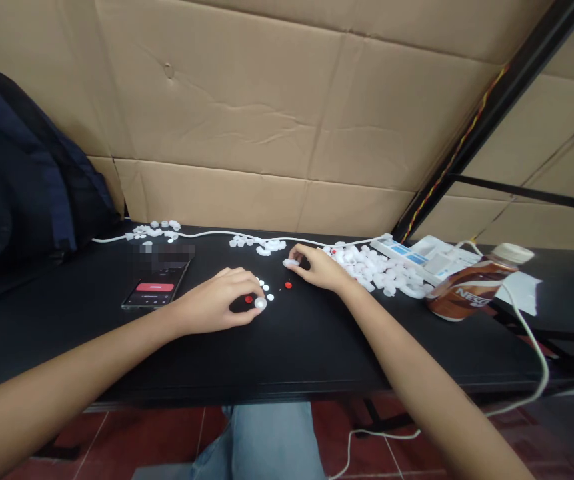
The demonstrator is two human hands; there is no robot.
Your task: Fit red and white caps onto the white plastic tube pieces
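Note:
My left hand is closed in a pinch on a small round translucent white piece, low over the black table. A red disc lies beneath its curled fingers, and a few small white discs lie just beyond the fingertips. Farther right, my right hand has thumb and forefinger closed on a translucent white plastic piece. Another red disc sits on the table between the hands. Beside my right hand spreads a large pile of translucent white pieces.
A phone lies left of my left hand. Smaller clusters of white pieces rest near the cardboard wall, along a white cable. At right stand a brown bottle and a white-blue box. A dark backpack fills the left.

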